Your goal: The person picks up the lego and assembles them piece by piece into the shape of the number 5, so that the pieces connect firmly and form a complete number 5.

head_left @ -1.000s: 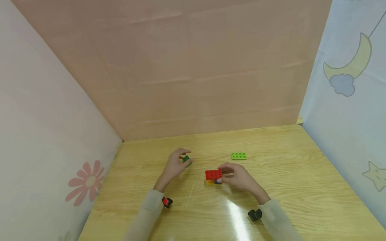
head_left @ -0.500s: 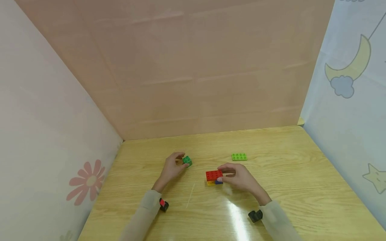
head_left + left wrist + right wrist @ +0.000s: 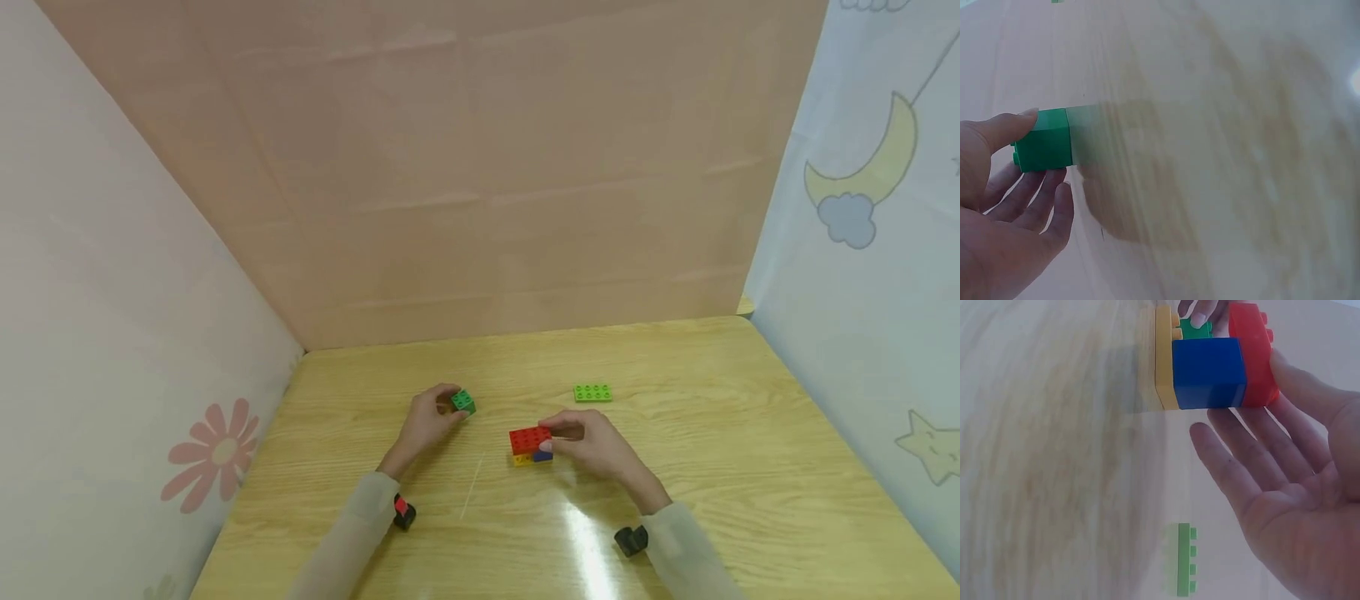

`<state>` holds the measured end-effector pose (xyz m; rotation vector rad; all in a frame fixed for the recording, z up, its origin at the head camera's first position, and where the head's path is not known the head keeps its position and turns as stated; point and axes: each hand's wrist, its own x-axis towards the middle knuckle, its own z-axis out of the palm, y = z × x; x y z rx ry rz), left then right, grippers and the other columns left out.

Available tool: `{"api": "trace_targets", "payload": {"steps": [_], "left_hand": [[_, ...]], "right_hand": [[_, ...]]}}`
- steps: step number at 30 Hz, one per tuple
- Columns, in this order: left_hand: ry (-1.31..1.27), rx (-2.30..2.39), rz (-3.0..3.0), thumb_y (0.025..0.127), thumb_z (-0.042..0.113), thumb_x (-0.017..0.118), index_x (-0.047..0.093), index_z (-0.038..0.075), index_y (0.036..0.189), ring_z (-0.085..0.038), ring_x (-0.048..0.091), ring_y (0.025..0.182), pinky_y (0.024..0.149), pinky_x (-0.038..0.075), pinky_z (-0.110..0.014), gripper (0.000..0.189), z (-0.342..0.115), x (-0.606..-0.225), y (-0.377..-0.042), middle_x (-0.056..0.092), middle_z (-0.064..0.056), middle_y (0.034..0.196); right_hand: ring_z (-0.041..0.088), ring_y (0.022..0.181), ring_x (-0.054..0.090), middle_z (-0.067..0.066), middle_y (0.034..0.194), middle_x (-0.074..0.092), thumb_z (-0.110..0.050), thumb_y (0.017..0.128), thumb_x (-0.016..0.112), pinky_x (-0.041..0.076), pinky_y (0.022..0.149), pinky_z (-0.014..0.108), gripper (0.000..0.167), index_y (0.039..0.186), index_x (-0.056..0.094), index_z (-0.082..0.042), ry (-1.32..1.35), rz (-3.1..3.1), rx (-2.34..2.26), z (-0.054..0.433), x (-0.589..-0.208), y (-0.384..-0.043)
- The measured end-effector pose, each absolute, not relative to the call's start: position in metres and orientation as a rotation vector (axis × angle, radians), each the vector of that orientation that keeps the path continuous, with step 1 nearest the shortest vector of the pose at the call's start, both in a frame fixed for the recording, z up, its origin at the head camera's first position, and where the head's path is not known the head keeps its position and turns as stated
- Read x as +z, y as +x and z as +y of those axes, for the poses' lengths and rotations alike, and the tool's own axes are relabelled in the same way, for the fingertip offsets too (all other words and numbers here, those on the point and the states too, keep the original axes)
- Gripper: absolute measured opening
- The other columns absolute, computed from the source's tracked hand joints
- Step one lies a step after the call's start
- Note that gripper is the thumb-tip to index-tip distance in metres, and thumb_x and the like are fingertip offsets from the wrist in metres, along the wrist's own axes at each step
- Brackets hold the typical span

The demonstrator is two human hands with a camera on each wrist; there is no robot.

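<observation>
1. Wood-grain tbl (image 3: 712,417); brown backdrop (image 3: 465,183) behind, printed walls (image 3: 862,333) L & R.
2. Red brick (image 3: 529,440) atop yellow brick (image 3: 1164,359) + blue block (image 3: 1207,374), on tbl; studs up, long axis L–R. R hand (image 3: 596,443): thumb & fingers clamped on red's R end.
3. L hand (image 3: 427,423) pinches green block (image 3: 465,407), studs up, L of stack.

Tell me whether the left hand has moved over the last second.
Yes: in the head view, the left hand has shifted slightly left, away from the stationary light green block.
</observation>
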<state>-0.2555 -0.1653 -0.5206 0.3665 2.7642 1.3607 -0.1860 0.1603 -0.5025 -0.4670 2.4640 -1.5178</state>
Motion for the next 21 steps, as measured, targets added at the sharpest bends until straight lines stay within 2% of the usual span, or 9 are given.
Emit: {"api": "trace_targets", "payload": {"steps": [7, 16, 21], "left_hand": [[0.335, 1.335, 2.760, 0.093, 0.013, 0.081, 0.067, 0.000, 0.134, -0.031, 0.072, 0.113, 0.095, 0.062, -0.044, 0.045, -0.1637, -0.5210, -0.2572, 0.074, -0.016, 0.124], [0.311, 1.346, 2.741, 0.093, 0.016, 0.081, 0.069, 0.003, 0.134, -0.028, 0.073, 0.108, 0.091, 0.063, -0.042, 0.044, -0.1645, -0.5153, -0.2575, 0.075, -0.014, 0.119], [0.294, 1.403, 2.719, 0.093, 0.017, 0.082, 0.069, 0.006, 0.134, -0.029, 0.072, 0.110, 0.092, 0.063, -0.043, 0.044, -0.1637, -0.5117, -0.2545, 0.075, -0.012, 0.121]], "right_hand": [[0.033, 0.119, 0.073, 0.014, 0.131, 0.074, -0.033, 0.096, 0.078, 0.061, 0.099, 0.047, 0.038, 0.128, 0.076, -0.013, -0.449, 2.454, -1.507, 0.1616, -0.5012, -0.1874], [0.031, 0.116, 0.074, 0.013, 0.128, 0.075, -0.033, 0.095, 0.079, 0.062, 0.096, 0.040, 0.039, 0.127, 0.076, -0.011, -0.488, 2.463, -1.503, 0.1641, -0.5037, -0.1901], [0.032, 0.117, 0.073, 0.015, 0.130, 0.073, -0.032, 0.094, 0.080, 0.063, 0.095, 0.039, 0.039, 0.127, 0.076, -0.010, -0.450, 2.424, -1.538, 0.1640, -0.5059, -0.1896]]}}
